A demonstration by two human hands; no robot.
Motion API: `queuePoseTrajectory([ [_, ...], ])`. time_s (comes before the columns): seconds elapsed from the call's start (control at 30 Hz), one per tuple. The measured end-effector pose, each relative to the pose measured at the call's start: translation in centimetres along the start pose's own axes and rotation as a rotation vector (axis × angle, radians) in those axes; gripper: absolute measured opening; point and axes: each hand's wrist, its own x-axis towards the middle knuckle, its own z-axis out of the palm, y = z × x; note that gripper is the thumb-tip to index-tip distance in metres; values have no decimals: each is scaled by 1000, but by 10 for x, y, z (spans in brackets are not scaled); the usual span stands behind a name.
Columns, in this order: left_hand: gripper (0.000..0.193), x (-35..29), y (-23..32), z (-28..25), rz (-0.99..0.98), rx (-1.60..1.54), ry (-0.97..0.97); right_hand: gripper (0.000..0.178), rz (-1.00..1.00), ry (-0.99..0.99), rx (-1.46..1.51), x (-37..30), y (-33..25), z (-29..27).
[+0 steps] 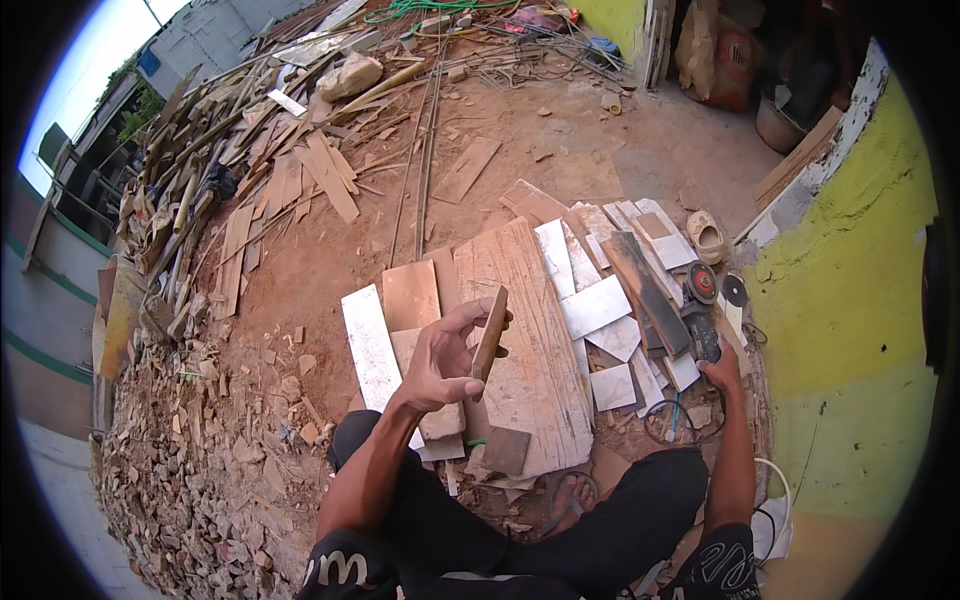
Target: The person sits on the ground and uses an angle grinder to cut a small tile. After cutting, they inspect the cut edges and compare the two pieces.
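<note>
my left hand (440,365) fingers gripping narrow tile strip (490,332) upright above big board (530,350); right hand (720,372) closed on grinder (703,335).

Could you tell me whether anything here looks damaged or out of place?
Yes: broken tile pieces lie scattered unevenly on the dirt ground, with rubble heaped at the left. The left hand holds a narrow tile strip; the right hand rests on an angle grinder.

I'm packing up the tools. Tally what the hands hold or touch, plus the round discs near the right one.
Tile strip, in left hand: 1
Angle grinder, under right hand: 1
Round discs: 2
Total: 4
</note>
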Motion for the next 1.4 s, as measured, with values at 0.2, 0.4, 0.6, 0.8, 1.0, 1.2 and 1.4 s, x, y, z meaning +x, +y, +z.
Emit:
queuePoseTrajectory([
  [0.2, 96, -8, 4, -9, 121, 279, 101, 112, 72, -27, -155, 2, 2, -13],
  [0.4, 97, -10, 9, -22, 117, 302, 199, 83, 83, -296, -756, -7, -104, -71],
  [0.6, 94, -11, 39, -31, 123, -201, 275, 69, -540, -865, -520, -66, -351, -56],
  [0.8, 75, -2, 25, -23, 173, -321, 229, 54, -630, -1274, -950, -114, -366, 112],
  [1.0, 83, -10, 27, -20, 168, -269, 352, 66, -585, -782, -711, -210, -330, 177],
  [1.2, 83, -6, 23, -29, 144, -366, 269, 92, -673, -555, -633, -253, -304, 201],
  [1.4, 79, -13, 32, -29, 148, -433, 227, 103, -346, -504, -332, -192, -342, 136],
])
